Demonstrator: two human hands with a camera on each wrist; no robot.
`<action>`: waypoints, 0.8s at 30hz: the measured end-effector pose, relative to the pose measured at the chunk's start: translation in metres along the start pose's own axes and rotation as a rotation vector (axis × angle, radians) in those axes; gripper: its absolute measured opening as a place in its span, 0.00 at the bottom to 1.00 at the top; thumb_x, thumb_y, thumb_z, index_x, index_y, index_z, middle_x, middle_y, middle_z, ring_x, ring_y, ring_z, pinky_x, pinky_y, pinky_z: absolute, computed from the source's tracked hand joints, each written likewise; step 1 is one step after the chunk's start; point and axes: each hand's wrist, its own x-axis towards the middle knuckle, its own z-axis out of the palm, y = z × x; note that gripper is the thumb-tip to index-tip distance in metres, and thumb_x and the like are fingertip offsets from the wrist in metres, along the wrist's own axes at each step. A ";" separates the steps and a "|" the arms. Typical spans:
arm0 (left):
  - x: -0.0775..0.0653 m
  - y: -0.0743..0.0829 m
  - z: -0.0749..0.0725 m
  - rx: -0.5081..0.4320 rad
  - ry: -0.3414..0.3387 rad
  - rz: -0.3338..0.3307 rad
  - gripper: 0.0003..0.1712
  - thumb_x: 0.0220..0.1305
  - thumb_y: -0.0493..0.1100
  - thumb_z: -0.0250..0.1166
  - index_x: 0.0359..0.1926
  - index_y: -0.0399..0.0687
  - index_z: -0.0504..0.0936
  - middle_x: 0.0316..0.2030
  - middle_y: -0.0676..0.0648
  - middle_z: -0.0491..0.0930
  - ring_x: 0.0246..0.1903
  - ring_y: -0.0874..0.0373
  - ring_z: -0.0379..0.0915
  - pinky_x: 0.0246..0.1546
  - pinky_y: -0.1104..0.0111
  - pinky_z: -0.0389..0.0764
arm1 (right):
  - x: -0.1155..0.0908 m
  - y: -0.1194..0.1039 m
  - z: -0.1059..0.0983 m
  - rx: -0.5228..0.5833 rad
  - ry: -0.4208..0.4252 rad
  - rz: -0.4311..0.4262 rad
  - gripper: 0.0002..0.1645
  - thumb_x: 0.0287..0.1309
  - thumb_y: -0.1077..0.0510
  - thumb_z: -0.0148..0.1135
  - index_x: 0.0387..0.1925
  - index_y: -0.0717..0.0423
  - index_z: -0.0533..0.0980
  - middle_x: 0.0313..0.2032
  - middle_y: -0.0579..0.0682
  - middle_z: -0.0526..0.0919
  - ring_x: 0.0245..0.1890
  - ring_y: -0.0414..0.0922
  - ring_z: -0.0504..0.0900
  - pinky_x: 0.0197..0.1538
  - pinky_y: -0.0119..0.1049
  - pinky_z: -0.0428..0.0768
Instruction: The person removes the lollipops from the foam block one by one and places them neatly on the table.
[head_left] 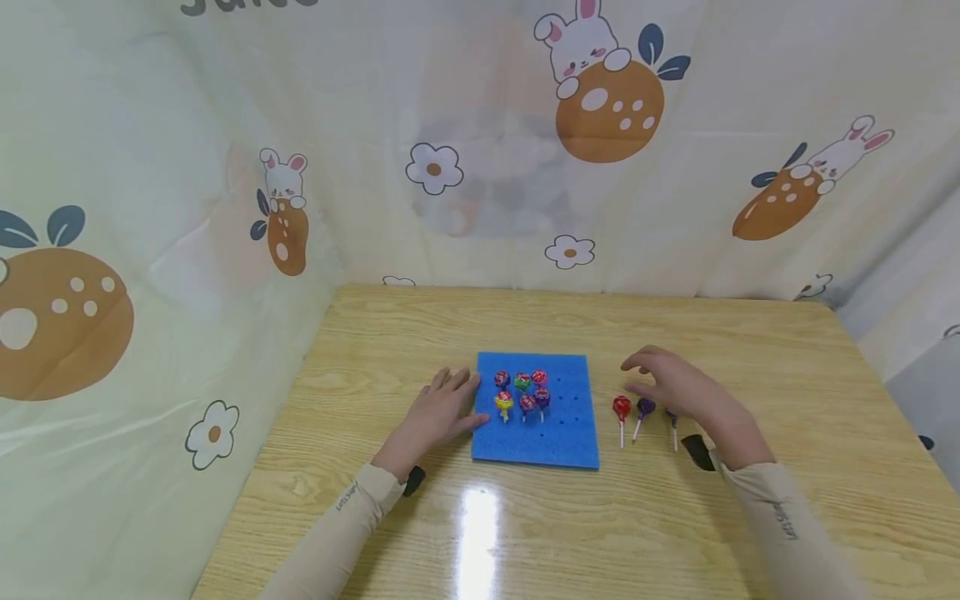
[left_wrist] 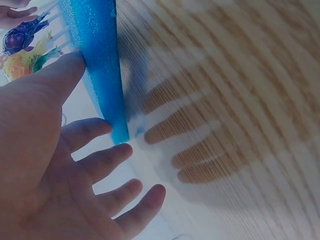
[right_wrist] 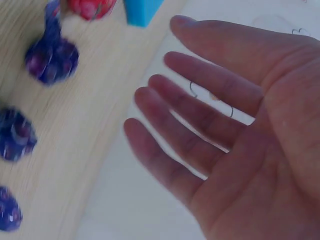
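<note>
A blue foam board [head_left: 536, 446] lies on the table, with several wrapped lollipops [head_left: 503, 402] standing in it in two rows. My left hand [head_left: 438, 412] rests at the board's left side, fingers spread. In the left wrist view its thumb [left_wrist: 70, 70] is at the board's edge. My right hand [head_left: 678, 383] is held over the table right of the board, fingers relaxed, nothing in its grasp. Near it lie a red lollipop [head_left: 622, 407] and a purple lollipop [head_left: 644, 407]. Another dark lollipop [head_left: 673, 429] is partly hidden beneath the hand.
Small holes dot the right part of the board. The wooden table [head_left: 390, 333] reaches back to a cream curtain [head_left: 480, 208] printed with rabbits and flowers, which also hangs along the left side.
</note>
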 end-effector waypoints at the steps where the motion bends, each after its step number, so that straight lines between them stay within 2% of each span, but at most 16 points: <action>1: 0.000 0.000 0.000 -0.001 0.001 0.000 0.44 0.70 0.66 0.57 0.78 0.51 0.58 0.78 0.42 0.55 0.77 0.36 0.46 0.71 0.38 0.60 | 0.001 -0.002 0.001 0.005 0.008 -0.011 0.19 0.66 0.59 0.65 0.54 0.65 0.79 0.53 0.63 0.80 0.52 0.61 0.81 0.52 0.57 0.81; 8: 0.000 -0.002 0.002 0.006 0.007 0.003 0.44 0.70 0.67 0.57 0.78 0.52 0.58 0.78 0.42 0.56 0.77 0.36 0.46 0.71 0.38 0.61 | 0.010 -0.021 0.004 0.016 0.066 -0.088 0.17 0.68 0.57 0.63 0.54 0.60 0.79 0.54 0.59 0.80 0.53 0.57 0.81 0.55 0.56 0.81; 11: 0.000 -0.002 0.002 0.009 0.007 0.003 0.44 0.70 0.67 0.56 0.78 0.52 0.58 0.78 0.42 0.56 0.77 0.37 0.46 0.71 0.39 0.61 | 0.014 -0.027 0.010 0.039 0.076 -0.092 0.18 0.68 0.57 0.63 0.56 0.60 0.78 0.55 0.58 0.79 0.55 0.57 0.80 0.56 0.56 0.81; 17: 0.000 -0.002 0.002 -0.003 0.001 -0.002 0.44 0.70 0.67 0.56 0.78 0.52 0.58 0.78 0.42 0.55 0.77 0.37 0.46 0.71 0.39 0.60 | 0.027 -0.040 0.027 0.030 0.119 -0.151 0.18 0.67 0.57 0.64 0.57 0.58 0.79 0.58 0.56 0.79 0.59 0.55 0.78 0.61 0.55 0.79; 24: 0.000 -0.001 0.001 0.006 0.001 -0.005 0.44 0.70 0.66 0.57 0.78 0.52 0.58 0.78 0.42 0.55 0.77 0.37 0.46 0.72 0.39 0.60 | 0.038 -0.053 0.045 -0.017 0.192 -0.249 0.22 0.65 0.58 0.66 0.59 0.54 0.77 0.58 0.53 0.78 0.59 0.52 0.79 0.59 0.51 0.82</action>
